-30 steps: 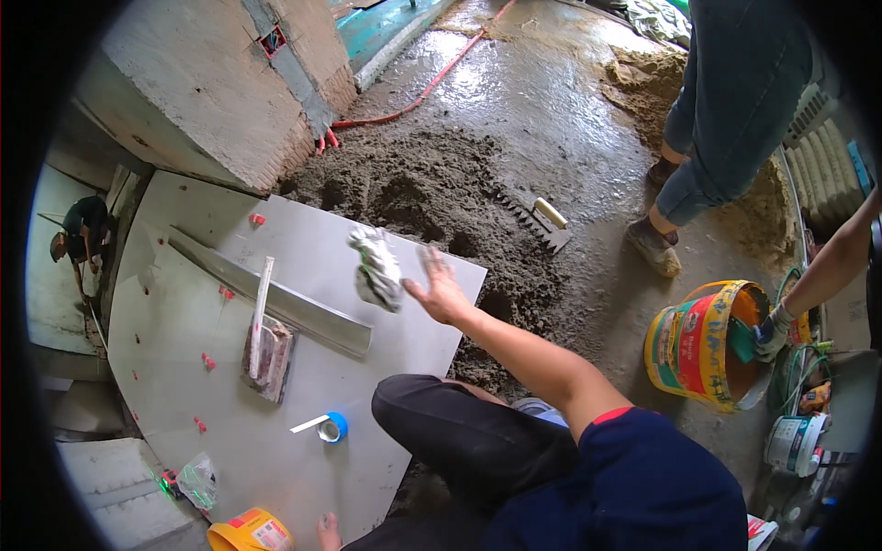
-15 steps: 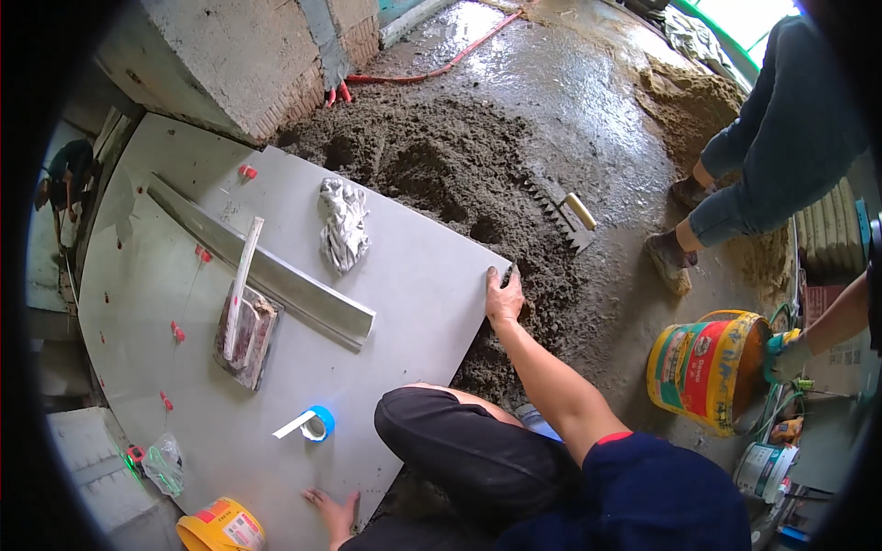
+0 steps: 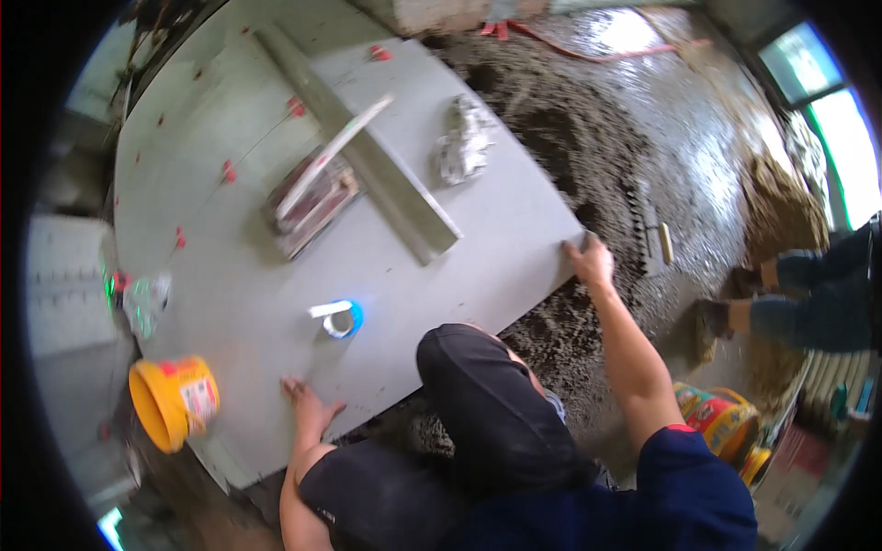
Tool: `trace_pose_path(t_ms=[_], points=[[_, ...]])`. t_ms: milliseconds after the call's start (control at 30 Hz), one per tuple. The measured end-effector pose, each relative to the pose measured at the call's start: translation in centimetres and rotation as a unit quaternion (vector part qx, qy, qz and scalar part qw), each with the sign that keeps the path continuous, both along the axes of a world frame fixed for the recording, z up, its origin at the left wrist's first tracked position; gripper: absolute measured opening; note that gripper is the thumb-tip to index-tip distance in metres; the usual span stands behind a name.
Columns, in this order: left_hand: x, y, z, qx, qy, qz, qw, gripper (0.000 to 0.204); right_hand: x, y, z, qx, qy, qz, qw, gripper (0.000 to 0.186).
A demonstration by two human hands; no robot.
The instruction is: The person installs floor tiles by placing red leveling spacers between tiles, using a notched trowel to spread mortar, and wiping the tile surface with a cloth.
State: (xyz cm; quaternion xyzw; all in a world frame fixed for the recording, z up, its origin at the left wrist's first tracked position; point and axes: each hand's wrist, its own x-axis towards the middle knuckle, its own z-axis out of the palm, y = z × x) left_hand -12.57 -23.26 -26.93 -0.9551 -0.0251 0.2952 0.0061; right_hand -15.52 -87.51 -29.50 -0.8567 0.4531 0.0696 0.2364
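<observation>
A large grey floor tile [image 3: 514, 239] lies over dark wet mortar [image 3: 588, 147] at its far right side. My right hand [image 3: 591, 260] grips the tile's right corner, its fingers over the edge. My left hand [image 3: 310, 409] rests on the tiled surface near the front edge, fingers spread, holding nothing. Between the hands stands a blue-rimmed roll [image 3: 342, 319] with a loose white strip. Farther up lie a mortar-stained trowel [image 3: 317, 197] with a long pale handle, a long metal straightedge [image 3: 386, 179] and a crumpled whitish glove or cloth [image 3: 465, 142].
Red clips [image 3: 229, 172] line the tile joints. A yellow bucket [image 3: 175, 399] lies tipped at left, near a clear plastic bag [image 3: 145, 303]. A notched trowel [image 3: 654, 241] lies on the mortar. At right are a person's legs [image 3: 790, 317], a colourful bucket [image 3: 717, 413] and a sand heap [image 3: 781, 211].
The whole view has swung, so the tiles and tools appear shifted right and upward. More of my left forearm shows. My right hand keeps to the tile's corner. The other person's hand has left view.
</observation>
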Motion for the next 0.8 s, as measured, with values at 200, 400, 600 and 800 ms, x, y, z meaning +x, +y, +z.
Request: trace_pose_path(t_ms=[200, 400, 600, 800], points=[[1.0, -4.2, 1.1, -0.009, 0.000, -0.017, 1.000, 0.133, -0.4, -4.1, 1.5, -0.077, 0.132, 0.084, 0.985, 0.076], [-1.8, -0.4, 1.8, -0.017, -0.035, 0.025, 0.999, 0.135, 12.4, 6.6, 2.8, -0.176, -0.051, 0.285, 0.941, 0.086], [-0.9, -1.9, -0.1, -0.057, -0.106, 0.005, 0.993, 0.134, 27.7, 3.9, 1.1, -0.216, -0.078, 0.385, 0.894, 0.073], [-3.6, 1.3, -2.7, -0.092, -0.216, -0.045, 0.971, 0.126, 16.0, 4.9, -4.2, -0.160, -0.207, 0.393, 0.881, 0.056]])
